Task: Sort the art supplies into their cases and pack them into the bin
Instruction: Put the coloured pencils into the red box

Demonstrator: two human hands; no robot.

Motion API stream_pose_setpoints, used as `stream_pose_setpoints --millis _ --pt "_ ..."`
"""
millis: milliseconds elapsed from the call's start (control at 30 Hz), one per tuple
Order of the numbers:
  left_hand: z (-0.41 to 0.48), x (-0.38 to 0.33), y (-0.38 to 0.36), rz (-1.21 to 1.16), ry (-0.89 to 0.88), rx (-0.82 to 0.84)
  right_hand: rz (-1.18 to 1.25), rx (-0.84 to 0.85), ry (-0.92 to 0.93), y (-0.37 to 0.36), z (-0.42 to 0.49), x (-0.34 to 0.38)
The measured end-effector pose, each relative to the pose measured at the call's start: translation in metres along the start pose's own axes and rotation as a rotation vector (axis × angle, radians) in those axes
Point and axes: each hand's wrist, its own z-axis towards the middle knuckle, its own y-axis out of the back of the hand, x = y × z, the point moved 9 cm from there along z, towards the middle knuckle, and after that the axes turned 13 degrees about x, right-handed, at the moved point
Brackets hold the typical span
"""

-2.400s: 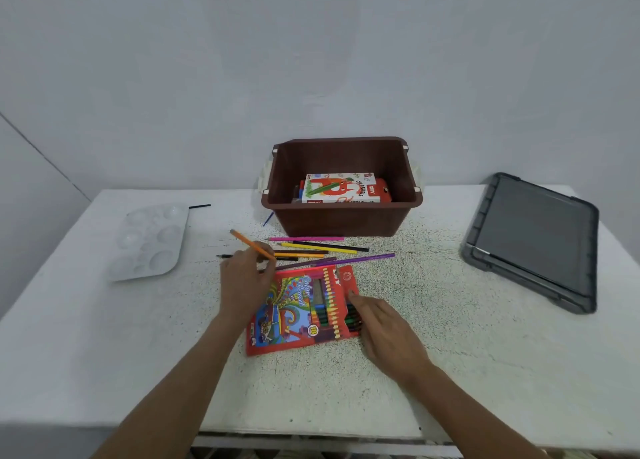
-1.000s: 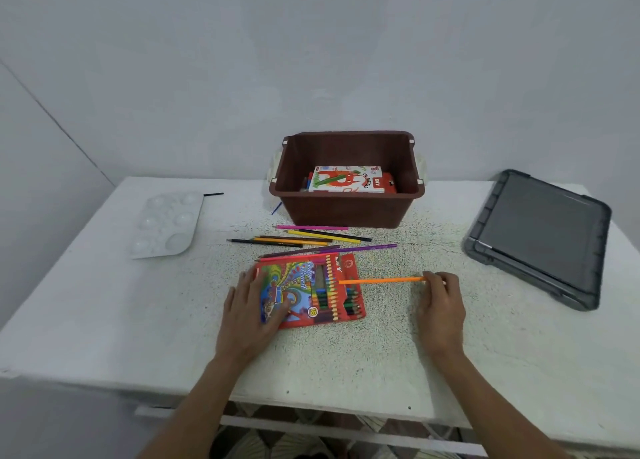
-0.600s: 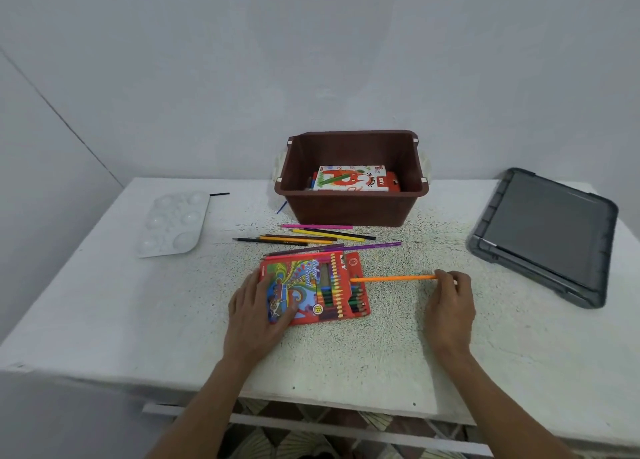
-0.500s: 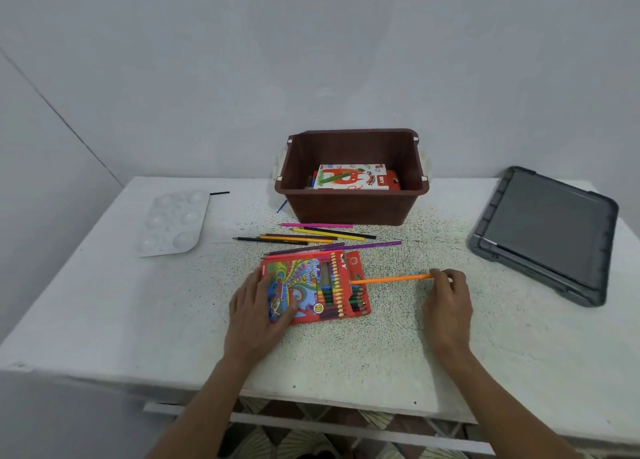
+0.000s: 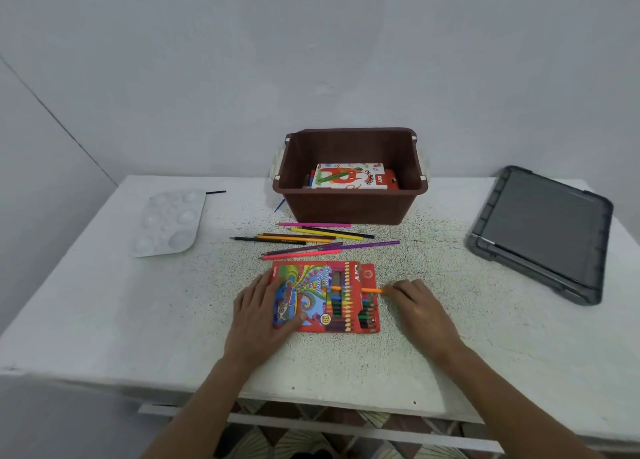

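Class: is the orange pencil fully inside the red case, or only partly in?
Partly in. The orange pencil reaches into the pencil case; its right end juts out, pinched by the right hand.

My only camera rides on my head, above the near edge of the bench (image 5: 104, 320), facing forward and down. Its wide view takes in the bench from near edge to far edge, its left edge, and the wall (image 5: 311, 60) rising behind it.
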Motion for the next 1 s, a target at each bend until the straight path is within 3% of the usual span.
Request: stream_pose_setpoints --millis 267,1000 --pt "0.002 -0.002 0.002 0.035 -0.012 -0.019 0.101 -0.004 0.054 0.008 0.006 0.01" --pt "0.022 -0.006 0.018 0.026 0.016 -0.128 0.505 0.032 -0.341 -0.012 0.012 0.002"
